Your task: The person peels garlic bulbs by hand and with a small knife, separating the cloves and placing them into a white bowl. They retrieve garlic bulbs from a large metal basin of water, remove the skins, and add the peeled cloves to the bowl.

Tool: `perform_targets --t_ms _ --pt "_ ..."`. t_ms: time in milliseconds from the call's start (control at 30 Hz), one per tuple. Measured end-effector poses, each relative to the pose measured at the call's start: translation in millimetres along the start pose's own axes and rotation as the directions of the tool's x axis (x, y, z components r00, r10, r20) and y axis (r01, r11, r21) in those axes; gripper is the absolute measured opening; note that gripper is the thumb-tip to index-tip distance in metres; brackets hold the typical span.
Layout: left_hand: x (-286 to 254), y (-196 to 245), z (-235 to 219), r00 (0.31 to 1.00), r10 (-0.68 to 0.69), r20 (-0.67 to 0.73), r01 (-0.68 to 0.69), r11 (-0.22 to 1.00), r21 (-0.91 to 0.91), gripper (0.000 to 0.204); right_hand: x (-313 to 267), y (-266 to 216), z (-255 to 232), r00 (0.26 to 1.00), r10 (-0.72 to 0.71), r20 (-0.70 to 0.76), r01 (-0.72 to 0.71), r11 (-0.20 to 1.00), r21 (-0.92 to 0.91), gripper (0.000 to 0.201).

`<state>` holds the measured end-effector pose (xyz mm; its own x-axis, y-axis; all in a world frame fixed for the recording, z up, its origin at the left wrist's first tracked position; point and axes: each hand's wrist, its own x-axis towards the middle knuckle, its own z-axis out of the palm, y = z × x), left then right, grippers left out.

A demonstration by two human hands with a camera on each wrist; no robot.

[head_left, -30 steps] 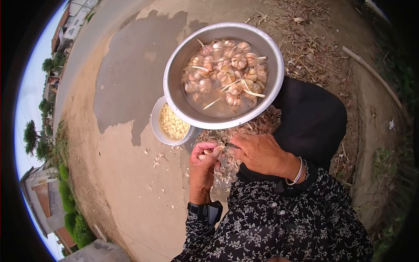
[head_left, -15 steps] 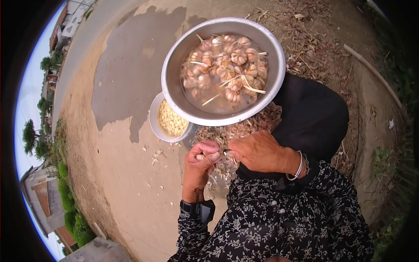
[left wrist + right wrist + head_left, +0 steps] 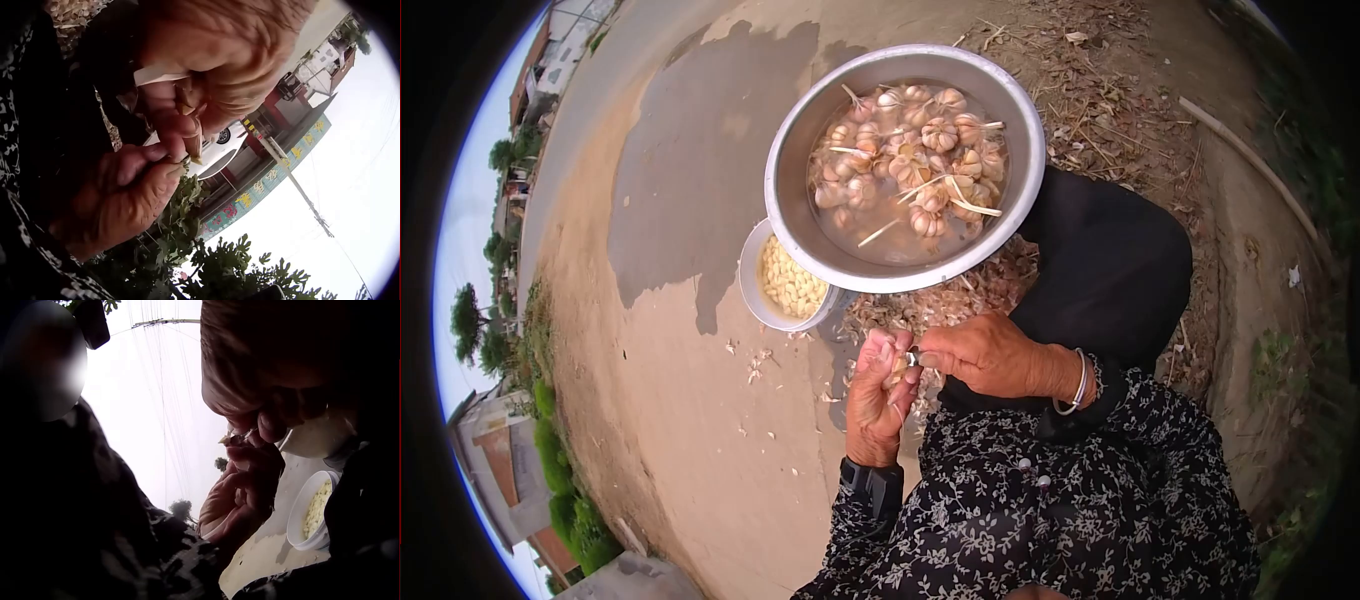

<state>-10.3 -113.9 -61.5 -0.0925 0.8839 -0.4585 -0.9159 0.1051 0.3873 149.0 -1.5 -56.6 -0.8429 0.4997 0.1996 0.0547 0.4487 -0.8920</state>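
At the basin's [image 3: 900, 283] six o'clock, left hand [image 3: 876, 392] is pinching garlic [image 3: 196, 147], right hand [image 3: 992, 356] is gripping a small metallic tool [image 3: 913, 356], probably calling for short, shallow strokes.

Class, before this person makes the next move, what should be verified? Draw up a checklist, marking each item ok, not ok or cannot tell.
1. Left hand holds the garlic piece: ok.
2. Right hand brought up to it: ok, the two meet.
3. Shiny piece at the right fingertips identified: cannot tell, too small.
4. Garlic piece fully peeled: cannot tell, mostly hidden.
5. White bucket has room: ok, its pale cloves lie below the rim.
6. Whole bulbs available: ok, several sit in the basin.
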Motion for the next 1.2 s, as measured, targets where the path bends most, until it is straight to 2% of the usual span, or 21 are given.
perform_targets --t_ms 67,100,167,233,300,333,400,433,500,533,600,700,833,900,933,1000,1033,1100,1133,1200 --pt "-4.6 -3.6 16.5 0.981 0.167 -0.103 -0.138 0.961 0.238 0.017 -1.0 -1.9 -3.7 0.999 0.043 0.002 -0.043 0.998 -0.045 0.018" --pt "-5.0 -3.2 15.4 0.980 0.169 -0.102 -0.141 0.961 0.239 0.017 -0.1 -2.9 -4.7 0.997 0.079 -0.002 -0.079 0.993 -0.087 0.018" --pt "-6.7 -0.4 8.2 0.978 0.200 0.062 -0.205 0.861 0.466 0.024 1.2 -1.6 -3.1 0.997 0.075 -0.022 -0.077 0.991 -0.106 0.019" --pt "-7.9 1.2 2.7 0.984 0.169 0.054 -0.175 0.873 0.456 0.029 1.0 -2.9 -3.8 0.996 0.074 -0.038 -0.079 0.989 -0.124 0.019" --pt "-7.8 -0.2 5.0 0.941 0.339 -0.012 -0.228 0.658 0.718 0.028 1.6 -8.1 -8.8 0.988 0.152 -0.009 -0.150 0.963 -0.222 0.021" --pt "-8.8 1.0 7.1 0.941 0.338 -0.012 -0.227 0.658 0.718 0.028 1.5 -8.7 -9.2 0.988 0.153 -0.009 -0.151 0.963 -0.222 0.021" --pt "-11.2 5.4 11.8 0.913 0.407 0.032 -0.210 0.400 0.892 0.025 2.1 -9.9 -9.3 0.993 0.113 -0.043 -0.120 0.955 -0.271 0.022" --pt "-10.8 5.8 11.6 0.913 0.407 0.033 -0.210 0.399 0.892 0.025 2.6 -10.6 -9.2 0.993 0.113 -0.044 -0.121 0.955 -0.271 0.022" --pt "-9.6 6.1 10.8 0.874 0.458 0.163 -0.252 0.141 0.957 0.020 3.5 -11.6 -8.6 0.996 0.079 -0.039 -0.087 0.949 -0.303 0.022" --pt "-9.4 7.1 10.4 0.875 0.457 0.162 -0.251 0.142 0.958 0.020 3.9 -11.4 -8.5 0.996 0.081 -0.039 -0.089 0.949 -0.302 0.022" --pt "-9.0 9.5 9.4 0.863 0.435 0.258 -0.293 0.013 0.956 0.018 4.8 -10.6 -8.5 1.000 0.020 -0.023 -0.026 0.942 -0.334 0.020" --pt "-11.4 12.3 18.3 0.895 0.397 0.204 -0.249 0.066 0.966 0.018 4.9 -12.4 -8.0 1.000 0.024 0.004 -0.021 0.931 -0.363 0.020" --pt "-11.7 15.2 16.8 0.901 0.374 0.222 -0.257 0.047 0.965 0.018 4.6 -12.0 -8.6 1.000 0.021 0.022 -0.011 0.931 -0.366 0.020" --pt "-15.4 23.4 15.1 0.959 0.226 0.169 -0.192 0.082 0.978 0.017 2.6 -14.1 -11.5 0.985 0.074 0.153 -0.009 0.920 -0.391 0.021" --pt "-16.6 28.3 16.5 0.959 0.226 0.168 -0.191 0.083 0.978 0.017 1.4 -12.7 -11.6 0.985 0.075 0.154 -0.009 0.920 -0.391 0.021" --pt "-20.4 37.9 19.8 0.999 0.022 0.029 -0.036 0.398 0.917 0.015 -1.5 -9.0 -9.5 0.983 0.017 0.185 0.042 0.950 -0.311 0.022" --pt "-20.8 40.1 17.2 0.999 0.026 0.026 -0.034 0.397 0.917 0.015 -2.8 -7.4 -8.6 0.982 0.013 0.189 0.046 0.950 -0.307 0.022" --pt "-19.4 41.6 6.7 0.992 -0.122 0.041 0.053 0.677 0.734 0.018 -4.9 -4.7 -6.0 0.981 0.010 0.194 -0.001 0.999 -0.047 0.022" --pt "-18.3 39.6 0.8 0.992 -0.122 0.041 0.053 0.677 0.734 0.018 -5.5 -4.0 -4.9 0.981 0.009 0.194 0.000 0.999 -0.046 0.022" --pt "-13.1 32.5 -5.9 0.990 -0.105 0.091 0.016 0.735 0.678 0.033 -5.9 -2.6 -5.0 0.985 0.034 0.169 -0.045 0.997 0.062 0.021"
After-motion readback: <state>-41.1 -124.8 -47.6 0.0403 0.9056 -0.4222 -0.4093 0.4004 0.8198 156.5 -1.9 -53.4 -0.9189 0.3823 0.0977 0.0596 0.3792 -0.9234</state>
